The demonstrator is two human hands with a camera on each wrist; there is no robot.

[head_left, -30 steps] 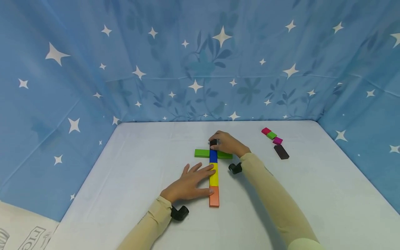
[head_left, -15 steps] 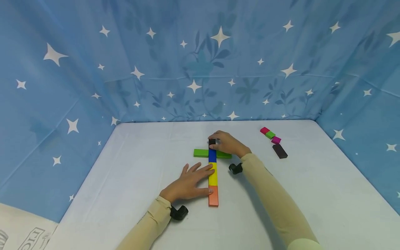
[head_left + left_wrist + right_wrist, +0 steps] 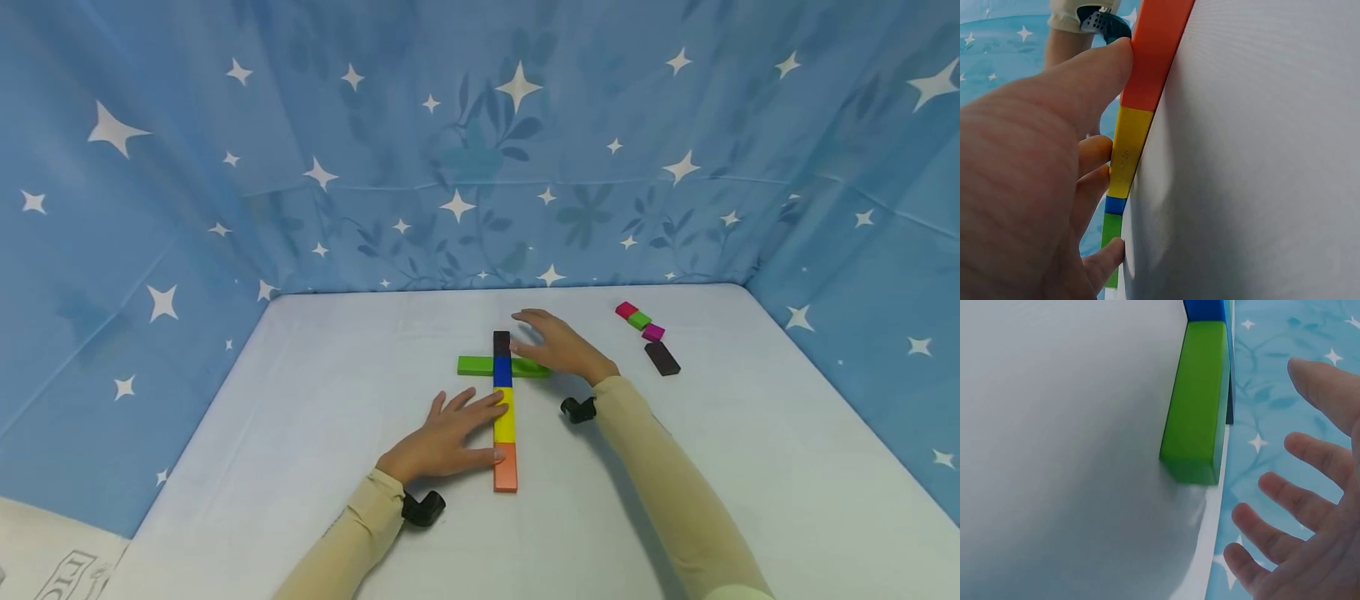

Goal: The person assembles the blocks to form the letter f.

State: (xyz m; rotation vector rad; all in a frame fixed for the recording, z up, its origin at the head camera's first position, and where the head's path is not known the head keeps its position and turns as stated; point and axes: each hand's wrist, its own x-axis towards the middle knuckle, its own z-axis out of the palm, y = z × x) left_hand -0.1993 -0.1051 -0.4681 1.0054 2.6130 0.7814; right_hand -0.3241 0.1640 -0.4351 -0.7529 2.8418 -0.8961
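A row of blocks runs away from me on the white table: an orange block [image 3: 506, 479] nearest, then a yellow block [image 3: 504, 427], a blue block [image 3: 502, 372] and a black block [image 3: 502, 342] farthest. Green blocks stick out on either side of the blue one, the left green block [image 3: 475, 366] and the right green block [image 3: 1196, 394]. My left hand [image 3: 438, 442] rests its spread, straight fingers on the yellow block, its thumb on the orange one. Just right of the black block, my right hand [image 3: 564, 346] has its fingers apart and holds nothing, partly covering the right green block.
At the back right lie a red block [image 3: 627, 310], a small green block [image 3: 640, 320], a magenta block [image 3: 653, 332] and a second black block [image 3: 662, 358]. A blue star-patterned curtain [image 3: 390, 150] closes off the table's back and sides.
My right hand has let go of the far black block and drawn off to the right, its fingers spreading. The left hand stays on the row. The head view has shifted slightly.
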